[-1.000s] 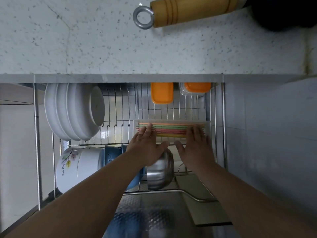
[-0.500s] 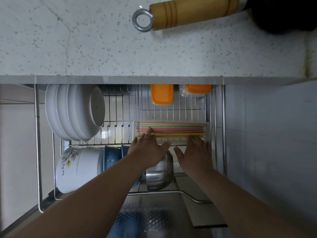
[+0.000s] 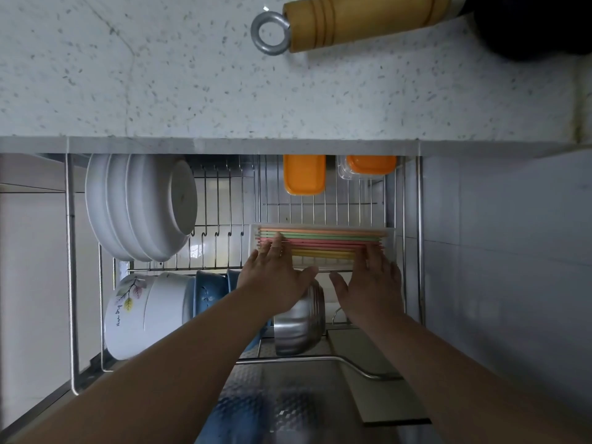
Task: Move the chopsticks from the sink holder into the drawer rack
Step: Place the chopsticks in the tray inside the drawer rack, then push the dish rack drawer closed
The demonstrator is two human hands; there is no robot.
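Note:
Several pastel chopsticks (image 3: 323, 240) in orange, green, pink and yellow lie side by side in a clear plastic tray (image 3: 389, 241) on the wire drawer rack (image 3: 320, 205). My left hand (image 3: 272, 272) rests flat with its fingertips on the left ends of the chopsticks. My right hand (image 3: 371, 283) lies flat over their right ends at the tray's front edge. Both hands have fingers spread and grip nothing.
White bowls (image 3: 141, 206) stand stacked on edge at the rack's left. A flowered white bowl (image 3: 141, 312), blue bowls (image 3: 208, 291) and a steel bowl (image 3: 299, 325) sit in front. Two orange-lidded boxes (image 3: 304, 174) are at the back. A wooden handle (image 3: 352, 22) lies on the speckled counter (image 3: 160, 75).
Both hands have slid back toward me, uncovering most of the chopsticks; fingertips now touch only the near edge of the bundle.

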